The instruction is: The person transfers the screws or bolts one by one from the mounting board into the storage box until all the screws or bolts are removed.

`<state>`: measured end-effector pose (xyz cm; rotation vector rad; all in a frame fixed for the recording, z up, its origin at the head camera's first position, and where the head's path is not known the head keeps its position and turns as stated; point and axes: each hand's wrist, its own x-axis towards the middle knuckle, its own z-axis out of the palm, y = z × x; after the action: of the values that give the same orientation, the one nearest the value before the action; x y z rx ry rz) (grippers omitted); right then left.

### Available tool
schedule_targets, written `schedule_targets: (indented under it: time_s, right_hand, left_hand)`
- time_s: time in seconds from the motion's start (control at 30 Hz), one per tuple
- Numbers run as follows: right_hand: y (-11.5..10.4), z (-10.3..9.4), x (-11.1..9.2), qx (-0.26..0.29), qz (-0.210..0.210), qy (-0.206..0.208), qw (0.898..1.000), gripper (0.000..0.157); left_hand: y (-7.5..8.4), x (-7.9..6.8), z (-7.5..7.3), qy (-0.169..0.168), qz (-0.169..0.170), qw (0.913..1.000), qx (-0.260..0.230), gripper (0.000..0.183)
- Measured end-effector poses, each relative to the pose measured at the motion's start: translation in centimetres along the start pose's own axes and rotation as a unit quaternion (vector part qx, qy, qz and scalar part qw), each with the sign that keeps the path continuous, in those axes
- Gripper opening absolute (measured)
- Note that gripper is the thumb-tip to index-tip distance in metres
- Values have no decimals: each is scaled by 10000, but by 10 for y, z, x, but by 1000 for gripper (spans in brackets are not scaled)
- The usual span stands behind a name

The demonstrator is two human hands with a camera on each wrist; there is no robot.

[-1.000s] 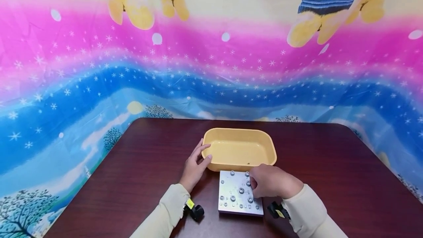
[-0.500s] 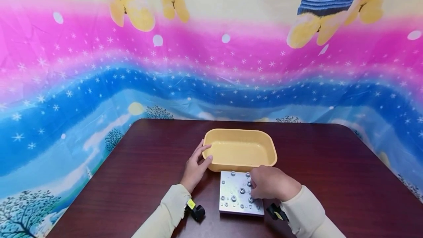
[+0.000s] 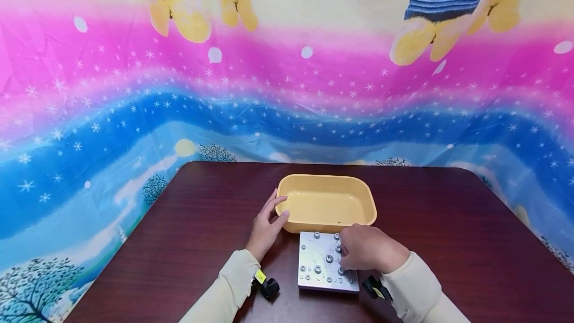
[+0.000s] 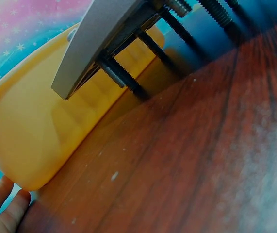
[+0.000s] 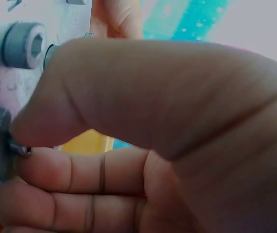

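Right hand [image 3: 369,248]: as it arches over the right side of the metal plate [image 3: 315,254], thumb and forefinger all but meet, and there between the tips is a small screw [image 5: 20,148], neatly pinched; the next finger lies alongside.
Small screw: in the plate's face, a tight spot this, its end peeping out in the right wrist view; the hand blocks it from above.
Left hand [image 3: 264,228]: over on the other flank, part-curled with thumb and forefinger spread, it holds the yellow tray [image 3: 325,206] by its left end, fingertips at rim and outer wall.
Yellow tray: midway between the far corners of the table [image 3: 202,223], just beyond the plate, a dark speck low on its near inner wall.
Metal plate: towards the table's near edge, right by the tray; whether they touch, I cannot tell.
Socket-head bolts [image 3: 318,268]: big and small, dotted across the plate's face, with threaded shanks poking out underneath.
Wrist cameras [image 3: 270,289]: black, one at each pale sleeve [image 3: 224,285].
Backdrop [image 3: 287,88]: behind the table's far edge, and what colour, pink and blue bands, snowflakes, bears in striped tops up top!
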<state>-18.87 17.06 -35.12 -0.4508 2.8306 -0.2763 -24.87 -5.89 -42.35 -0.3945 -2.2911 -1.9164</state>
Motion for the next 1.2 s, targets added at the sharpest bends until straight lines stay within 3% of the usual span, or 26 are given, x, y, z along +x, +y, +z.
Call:
schedule_targets:
  time_s: [0.4,1.2]
  right_hand:
    - [0,-2,-1,-69,-81,147,9998,40]
    - [-7,0,-3,-523,-95,602,9968,33]
  left_hand:
    - [0,1,0,33,56,10000,49,38]
    - [0,1,1,79,97,9999,96,38]
